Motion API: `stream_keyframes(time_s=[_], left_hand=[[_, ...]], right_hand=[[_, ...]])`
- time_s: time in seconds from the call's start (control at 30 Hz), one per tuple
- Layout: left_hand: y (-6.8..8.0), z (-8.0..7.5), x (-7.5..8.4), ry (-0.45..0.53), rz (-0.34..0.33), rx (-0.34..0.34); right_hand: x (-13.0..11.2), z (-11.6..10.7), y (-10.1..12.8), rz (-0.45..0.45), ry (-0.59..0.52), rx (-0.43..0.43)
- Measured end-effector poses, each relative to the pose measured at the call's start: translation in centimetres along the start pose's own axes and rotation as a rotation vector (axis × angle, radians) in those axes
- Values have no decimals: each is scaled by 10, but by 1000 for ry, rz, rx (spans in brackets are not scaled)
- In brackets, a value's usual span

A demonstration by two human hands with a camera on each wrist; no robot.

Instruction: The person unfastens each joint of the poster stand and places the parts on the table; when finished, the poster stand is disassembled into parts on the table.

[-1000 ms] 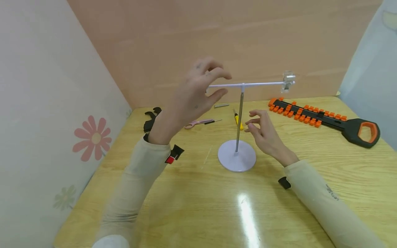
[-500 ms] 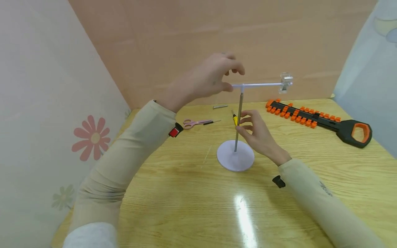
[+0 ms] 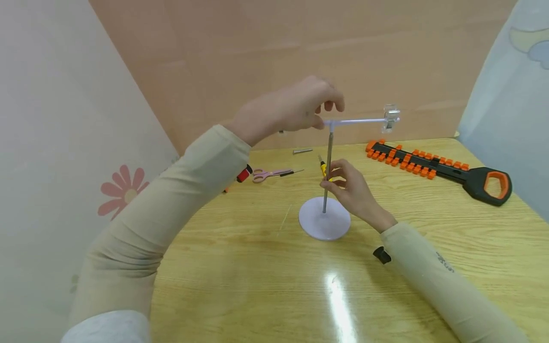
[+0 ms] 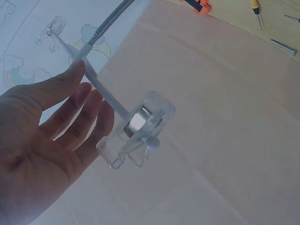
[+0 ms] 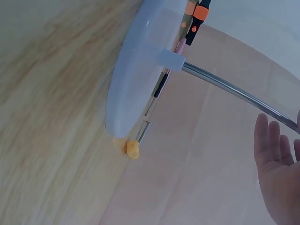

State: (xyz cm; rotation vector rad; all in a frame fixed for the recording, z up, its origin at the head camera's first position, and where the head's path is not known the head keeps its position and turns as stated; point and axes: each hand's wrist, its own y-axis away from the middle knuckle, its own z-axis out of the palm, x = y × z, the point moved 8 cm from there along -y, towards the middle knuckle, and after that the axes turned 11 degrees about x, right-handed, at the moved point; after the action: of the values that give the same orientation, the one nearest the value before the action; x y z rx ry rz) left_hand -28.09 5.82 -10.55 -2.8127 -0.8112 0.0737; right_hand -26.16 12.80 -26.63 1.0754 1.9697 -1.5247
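A white T-shaped display stand stands on its round base [image 3: 315,224], with a metal pole [image 3: 329,147] and a thin white crossbar [image 3: 362,121]. Clear plastic clips sit at the bar's ends: the right one [image 3: 390,118] shows in the head view, the left one [image 4: 152,122] close up in the left wrist view. My left hand [image 3: 300,105] holds the crossbar by the centre joint, thumb on the near side and curled fingers behind. Lower down, my right hand [image 3: 351,188] pinches the pole between thumb and fingers; its thumb is mostly cut off in the right wrist view.
Behind the pole lies a yellow-handled tool [image 3: 323,166]. Pink scissors [image 3: 266,175], a small black-handled screwdriver [image 3: 287,173] and a metal bolt [image 3: 302,151] lie further left. A long black rack with orange clips [image 3: 420,162] lies at right. A pinkish wall [image 3: 214,71] rises behind.
My left hand has moved right along the crossbar to near the centre joint. My right hand has come left onto the pole and its fingers have closed on it.
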Motion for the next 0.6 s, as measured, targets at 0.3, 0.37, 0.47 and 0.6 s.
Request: stream_keyframes(time_s=[0.3, 0.37, 0.47, 0.6], left_hand=[[-6, 3, 4, 43, 3, -32], [-6, 4, 4, 44, 5, -34], [-7, 5, 4, 48, 8, -38], [-6, 6, 4, 44, 15, -39]], right_hand=[[1, 2, 2, -12, -3, 29], [0, 3, 2, -27, 12, 41], [-3, 3, 3, -61, 42, 74], [-3, 3, 4, -92, 37, 114]])
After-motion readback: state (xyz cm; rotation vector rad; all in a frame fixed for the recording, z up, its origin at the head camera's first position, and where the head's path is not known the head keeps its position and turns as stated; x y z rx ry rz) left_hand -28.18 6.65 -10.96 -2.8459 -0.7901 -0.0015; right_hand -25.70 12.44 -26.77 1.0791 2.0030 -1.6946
